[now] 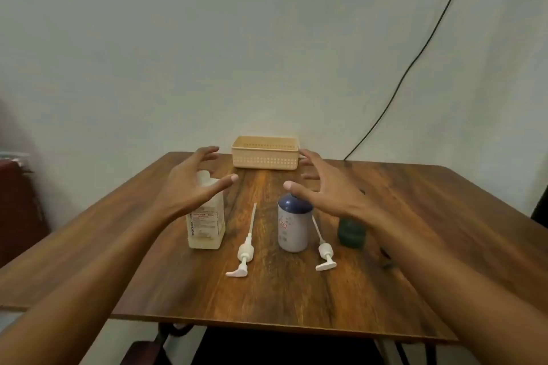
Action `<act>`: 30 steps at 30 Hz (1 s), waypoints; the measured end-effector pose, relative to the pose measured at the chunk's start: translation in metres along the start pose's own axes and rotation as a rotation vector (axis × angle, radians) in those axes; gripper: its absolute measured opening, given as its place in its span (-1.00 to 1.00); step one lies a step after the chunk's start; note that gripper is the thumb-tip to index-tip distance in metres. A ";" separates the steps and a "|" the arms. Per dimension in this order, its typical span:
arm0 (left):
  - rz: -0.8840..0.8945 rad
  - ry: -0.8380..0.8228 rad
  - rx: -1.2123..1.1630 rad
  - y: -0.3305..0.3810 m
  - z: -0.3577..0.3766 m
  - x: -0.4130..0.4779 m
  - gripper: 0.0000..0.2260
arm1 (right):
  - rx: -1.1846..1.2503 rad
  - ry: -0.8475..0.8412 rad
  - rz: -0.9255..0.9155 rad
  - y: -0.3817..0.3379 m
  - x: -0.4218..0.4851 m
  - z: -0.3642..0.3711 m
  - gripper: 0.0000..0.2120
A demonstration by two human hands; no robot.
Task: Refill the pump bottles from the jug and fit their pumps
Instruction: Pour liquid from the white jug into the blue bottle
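Left hand point(192, 184) and right hand point(323, 187) hover spread and empty above the translucent plastic jug point(206, 228) and blue-topped white pump bottle point(293, 228); a careless grab could topple either on the wooden table point(444, 195).

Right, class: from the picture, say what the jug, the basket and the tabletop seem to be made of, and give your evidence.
Jug: likely translucent plastic, milky walls, paper label. Basket: matte beige plastic, rows of moulded holes. Tabletop: wood or wood-look laminate, glossy grain; cannot tell which.
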State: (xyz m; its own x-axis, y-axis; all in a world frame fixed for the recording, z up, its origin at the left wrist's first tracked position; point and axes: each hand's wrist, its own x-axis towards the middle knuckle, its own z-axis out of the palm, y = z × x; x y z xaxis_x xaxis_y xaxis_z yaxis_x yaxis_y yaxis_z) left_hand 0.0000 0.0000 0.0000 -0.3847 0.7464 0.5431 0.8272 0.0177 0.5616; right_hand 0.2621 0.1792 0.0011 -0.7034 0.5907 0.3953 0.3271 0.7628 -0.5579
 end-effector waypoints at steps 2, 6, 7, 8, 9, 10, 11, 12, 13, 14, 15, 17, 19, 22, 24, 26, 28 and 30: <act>-0.051 0.018 -0.016 -0.005 0.000 -0.005 -0.12 | -0.019 -0.030 0.039 0.002 -0.005 0.006 0.04; -0.119 0.020 -0.037 -0.021 0.007 -0.022 -0.03 | -0.007 -0.090 0.121 0.016 -0.021 0.024 0.15; -0.128 0.020 -0.038 -0.025 0.009 -0.026 -0.01 | 0.005 -0.094 0.136 0.019 -0.025 0.028 0.18; -0.137 0.016 -0.041 -0.027 0.010 -0.030 0.01 | 0.021 -0.104 0.145 0.021 -0.027 0.031 0.20; -0.150 0.019 -0.041 -0.029 0.012 -0.033 0.02 | 0.035 -0.107 0.157 0.023 -0.030 0.034 0.19; -0.166 0.027 -0.043 -0.032 0.014 -0.037 0.03 | 0.050 -0.103 0.163 0.025 -0.032 0.037 0.14; -0.187 0.036 -0.054 -0.034 0.016 -0.040 0.04 | 0.068 -0.094 0.172 0.027 -0.033 0.041 0.08; -0.206 0.040 -0.071 -0.037 0.019 -0.044 0.05 | 0.095 -0.082 0.179 0.029 -0.034 0.044 0.03; -0.224 0.037 -0.093 -0.041 0.022 -0.047 0.06 | 0.122 -0.067 0.188 0.031 -0.036 0.046 -0.02; -0.241 0.027 -0.108 -0.043 0.024 -0.050 0.06 | 0.147 -0.050 0.199 0.032 -0.037 0.048 -0.07; -0.252 0.022 -0.123 -0.046 0.026 -0.053 0.04 | 0.172 -0.035 0.214 0.032 -0.039 0.050 -0.12; -0.267 0.035 -0.150 -0.049 0.031 -0.056 -0.05 | 0.219 -0.010 0.244 0.031 -0.040 0.051 -0.21; -0.269 0.058 -0.159 -0.051 0.034 -0.056 -0.13 | 0.266 0.005 0.266 0.030 -0.041 0.051 -0.27; -0.270 0.095 -0.161 -0.050 0.035 -0.056 -0.11 | 0.300 0.030 0.269 0.029 -0.043 0.052 -0.29; -0.267 0.117 -0.164 -0.046 0.033 -0.054 -0.05 | 0.295 0.055 0.251 0.026 -0.043 0.050 -0.31; -0.226 0.140 -0.162 -0.040 0.029 -0.049 -0.05 | 0.310 0.083 0.230 0.019 -0.041 0.045 -0.32; -0.178 0.150 -0.163 -0.030 0.023 -0.041 -0.10 | 0.352 0.117 0.202 0.010 -0.038 0.036 -0.29; -0.136 0.150 -0.167 -0.019 0.016 -0.033 -0.20 | 0.377 0.160 0.160 0.000 -0.033 0.026 -0.24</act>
State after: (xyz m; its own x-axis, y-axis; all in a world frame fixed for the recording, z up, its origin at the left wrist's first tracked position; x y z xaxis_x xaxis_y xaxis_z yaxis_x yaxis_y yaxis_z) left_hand 0.0036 -0.0146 -0.0383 -0.5544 0.6378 0.5347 0.6894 -0.0080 0.7244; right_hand 0.2687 0.1523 -0.0313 -0.5467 0.7493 0.3738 0.1496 0.5267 -0.8368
